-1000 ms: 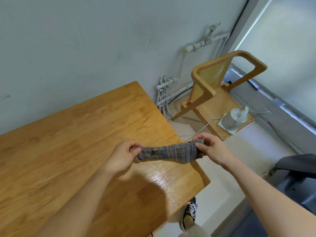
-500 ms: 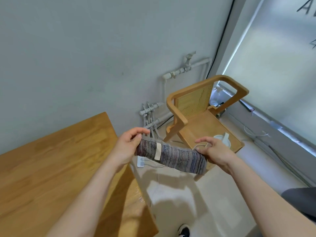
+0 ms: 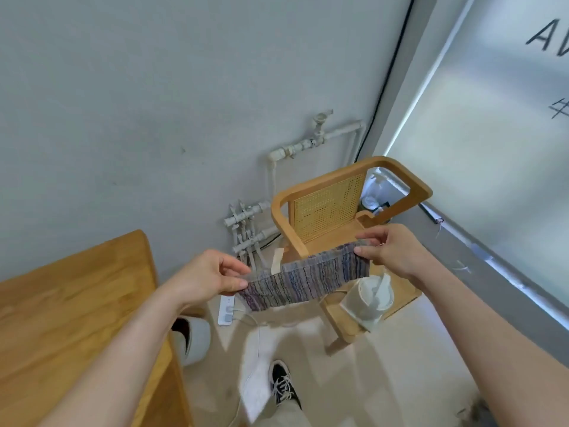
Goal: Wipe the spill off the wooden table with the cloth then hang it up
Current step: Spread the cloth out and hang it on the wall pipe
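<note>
Grey wall (image 3: 154, 103) and a frosted window (image 3: 508, 149) meet in the corner that the view now faces, while one second ago it looked down on the wooden table (image 3: 61, 303). Only the right end of the table shows now, at the lower left, and I see no spill on that part, so I judge that the wiping is over and the hanging step is in hand. Beyond the table's right edge stands a wooden chair (image 3: 338, 186), now straight ahead. The cloth (image 3: 308, 282) has left the table's front corner and is spread flat in the air, before the chair's seat. The left hand (image 3: 209, 278) pinches its lower left end and the right hand (image 3: 391, 251) pinches its upper right end, both closed on it. A white kettle (image 3: 372, 297) sits at the seat's front edge, just under the cloth, which I think could be bumped
</note>
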A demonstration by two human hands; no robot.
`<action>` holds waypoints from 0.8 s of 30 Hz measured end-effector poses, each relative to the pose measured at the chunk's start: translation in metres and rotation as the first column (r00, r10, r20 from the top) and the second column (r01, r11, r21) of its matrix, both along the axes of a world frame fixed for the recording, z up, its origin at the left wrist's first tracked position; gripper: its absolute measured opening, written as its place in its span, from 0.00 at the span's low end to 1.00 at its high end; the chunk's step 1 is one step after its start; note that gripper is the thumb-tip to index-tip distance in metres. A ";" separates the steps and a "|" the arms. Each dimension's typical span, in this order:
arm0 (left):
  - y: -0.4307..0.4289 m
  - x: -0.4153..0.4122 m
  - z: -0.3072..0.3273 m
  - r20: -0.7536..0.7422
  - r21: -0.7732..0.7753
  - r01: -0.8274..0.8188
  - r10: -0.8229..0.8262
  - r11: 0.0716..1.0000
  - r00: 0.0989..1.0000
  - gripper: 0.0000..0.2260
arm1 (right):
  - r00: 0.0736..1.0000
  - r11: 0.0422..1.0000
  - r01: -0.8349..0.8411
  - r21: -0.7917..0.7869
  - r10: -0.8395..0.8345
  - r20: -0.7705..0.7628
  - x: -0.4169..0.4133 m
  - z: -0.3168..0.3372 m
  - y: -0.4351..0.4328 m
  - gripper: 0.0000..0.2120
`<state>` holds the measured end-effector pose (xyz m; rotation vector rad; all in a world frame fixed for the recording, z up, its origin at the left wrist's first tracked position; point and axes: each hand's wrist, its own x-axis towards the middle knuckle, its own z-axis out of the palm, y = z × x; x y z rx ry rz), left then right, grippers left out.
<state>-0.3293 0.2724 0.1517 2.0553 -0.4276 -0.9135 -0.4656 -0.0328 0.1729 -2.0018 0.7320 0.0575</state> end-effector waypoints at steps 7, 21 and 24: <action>-0.040 0.056 -0.014 -0.017 -0.267 -0.230 0.235 0.936 0.972 0.09 | 0.990 0.978 0.091 0.188 -0.109 0.088 0.093 0.010 -0.045 0.05; -0.164 0.201 -0.009 -0.613 -0.381 -0.737 0.444 0.558 0.653 0.10 | 0.977 0.895 0.105 0.433 -0.174 0.123 0.289 -0.016 -0.158 0.08; -0.190 0.235 -0.027 -0.525 -0.310 -0.722 0.522 0.618 0.672 0.13 | 0.993 0.922 0.040 0.384 -0.078 0.083 0.331 -0.038 -0.186 0.10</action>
